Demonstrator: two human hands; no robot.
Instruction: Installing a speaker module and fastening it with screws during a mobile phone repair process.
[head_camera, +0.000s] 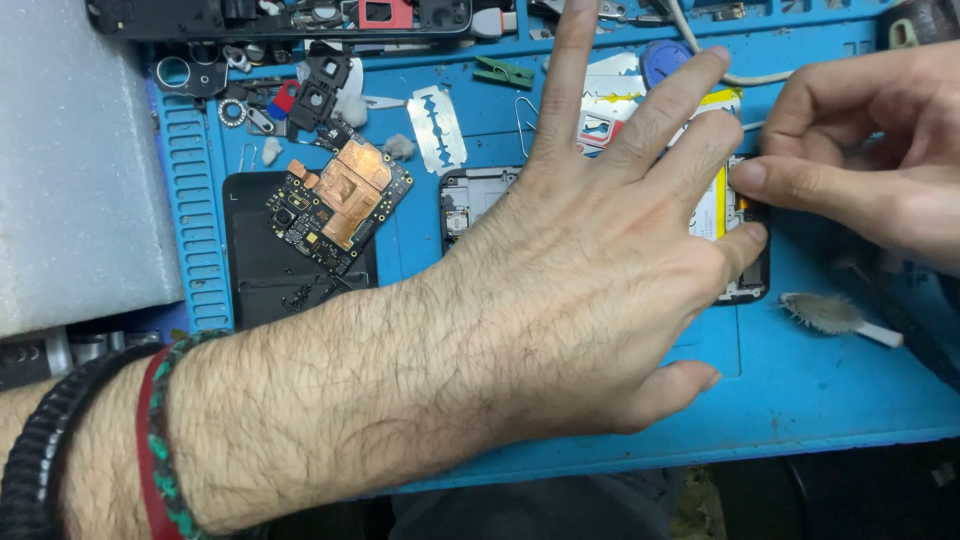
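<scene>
My left hand (600, 260) lies flat over an opened phone (470, 200) on the blue work mat (800, 380), fingers spread, its little finger pressing the phone's right end. My right hand (870, 150) reaches in from the right, its thumb and fingertips pinched at the phone's right edge beside the yellow-edged battery (718, 215). What the fingertips pinch is hidden. Most of the phone is covered by my left hand.
A circuit board with copper shield (340, 200) lies on a black back cover (260, 270) at left. A razor blade (437, 128), green clip (503, 71), small brush (835, 315), cotton bits and camera parts dot the mat. Grey foam (80, 150) lies far left.
</scene>
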